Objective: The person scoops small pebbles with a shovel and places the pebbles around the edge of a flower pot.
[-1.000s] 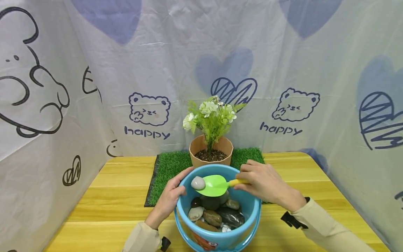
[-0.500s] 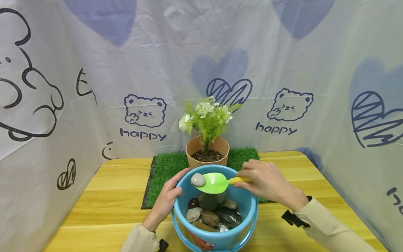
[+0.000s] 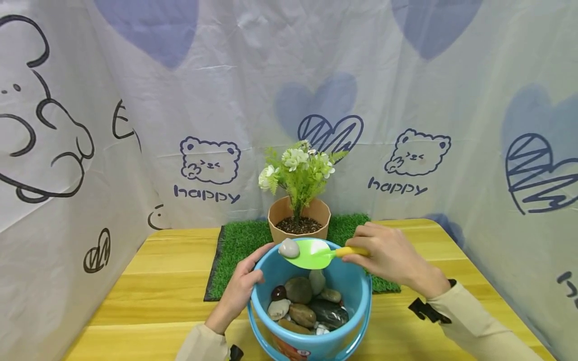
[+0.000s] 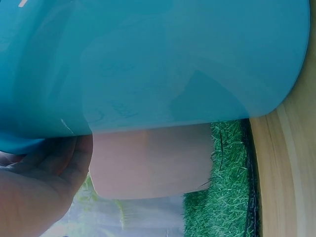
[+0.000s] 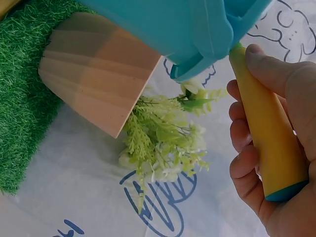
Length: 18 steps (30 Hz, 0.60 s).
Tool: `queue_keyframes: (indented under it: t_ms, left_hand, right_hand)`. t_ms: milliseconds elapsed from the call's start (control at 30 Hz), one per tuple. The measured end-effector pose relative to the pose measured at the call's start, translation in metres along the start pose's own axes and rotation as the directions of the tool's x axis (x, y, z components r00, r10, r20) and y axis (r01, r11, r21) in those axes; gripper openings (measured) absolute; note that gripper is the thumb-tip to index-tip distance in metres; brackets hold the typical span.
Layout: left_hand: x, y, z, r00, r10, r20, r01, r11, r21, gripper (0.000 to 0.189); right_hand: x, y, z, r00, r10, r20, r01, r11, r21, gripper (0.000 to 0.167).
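My right hand (image 3: 392, 252) grips the yellow handle (image 5: 269, 133) of a toy trowel with a green blade (image 3: 314, 254). A smooth light-grey stone (image 3: 289, 248) lies at the blade's tip, over the far inside of a blue bucket (image 3: 271, 328). My left hand (image 3: 241, 286) holds the bucket's left rim, thumb over the edge and fingers outside; in the left wrist view these fingers (image 4: 74, 158) lie against the blue wall. Inside the bucket are several stones, among them a brown one (image 3: 302, 315), a shiny black one (image 3: 329, 313) and a dark red one (image 3: 279, 293).
Just behind the bucket, a tan flowerpot (image 3: 300, 232) with white flowers (image 3: 295, 159) and green leaves stands on a green turf mat (image 3: 241, 249). Under everything is a wooden table (image 3: 149, 296). A printed cloth (image 3: 271, 60) hangs around the back and sides.
The trowel and the stone on it have risen a little, showing more of the stones below. My left hand keeps its hold on the rim. The head view shifted slightly.
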<state>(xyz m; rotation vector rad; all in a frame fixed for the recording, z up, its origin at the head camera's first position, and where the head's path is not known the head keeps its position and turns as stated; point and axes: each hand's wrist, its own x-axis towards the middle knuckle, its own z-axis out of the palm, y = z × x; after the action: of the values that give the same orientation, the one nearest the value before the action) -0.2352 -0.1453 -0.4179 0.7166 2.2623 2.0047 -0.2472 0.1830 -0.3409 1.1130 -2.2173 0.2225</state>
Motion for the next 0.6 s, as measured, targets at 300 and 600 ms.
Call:
queue_keyframes:
  t_ms: [300,600]
  left_hand:
    - [0.001,0.0,0.0,1.0,0.0,-0.012,0.0,1.0,0.004,0.075]
    - [-0.001,0.002,0.003,0.999,-0.01,-0.042,0.01,1.0,0.007,0.074]
  right_hand:
    - [0.006,0.004,-0.004,1.0,0.006,-0.008,-0.007,0.999,-0.033,0.02]
    - [0.013,0.01,-0.003,1.0,0.014,-0.011,-0.015,0.998,-0.061,0.02]
